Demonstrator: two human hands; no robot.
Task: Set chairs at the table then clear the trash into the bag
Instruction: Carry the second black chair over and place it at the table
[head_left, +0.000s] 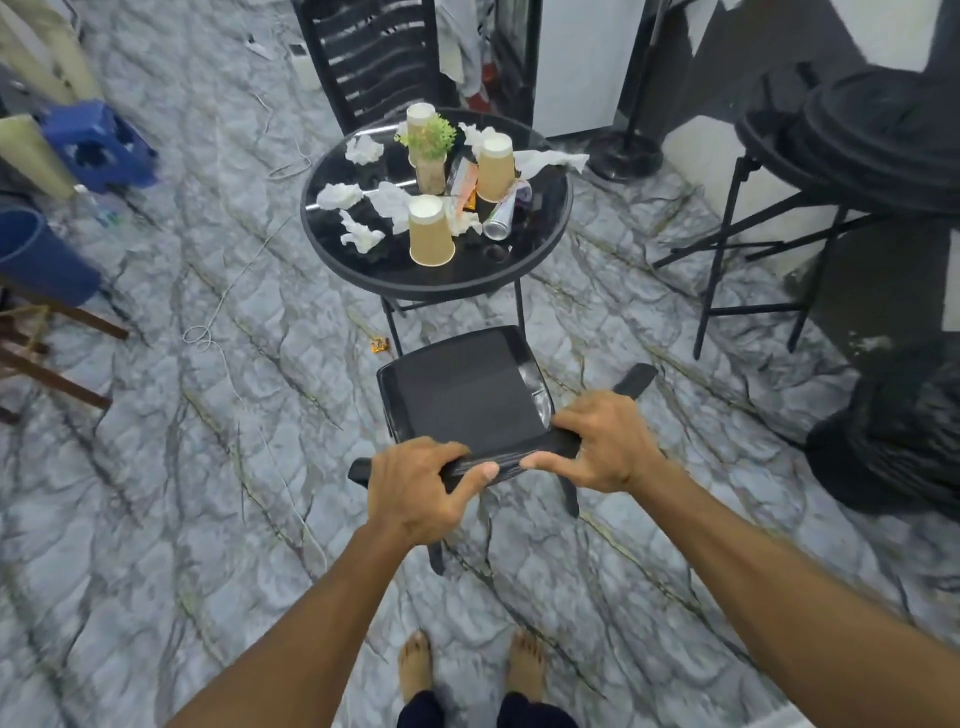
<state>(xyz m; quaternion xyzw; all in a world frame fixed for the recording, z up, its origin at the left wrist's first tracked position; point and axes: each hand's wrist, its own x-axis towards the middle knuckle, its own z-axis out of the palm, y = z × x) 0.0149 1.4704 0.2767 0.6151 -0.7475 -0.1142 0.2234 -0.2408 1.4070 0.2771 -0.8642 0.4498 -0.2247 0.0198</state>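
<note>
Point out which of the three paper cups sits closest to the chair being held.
The front paper cup, upside down by the table's near edge; the other two stand farther back.

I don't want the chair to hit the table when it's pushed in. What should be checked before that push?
1. Left hand gripping chair backrest: ok.
2. Right hand gripping it too: ok.
3. Chair seat faces the table: ok.
4. Floor between chair and table legs free: ok; the small wrapper lies to the side.
5. All chair legs on the floor: cannot tell.
6. Cups clear of the table edge: ok.
</note>
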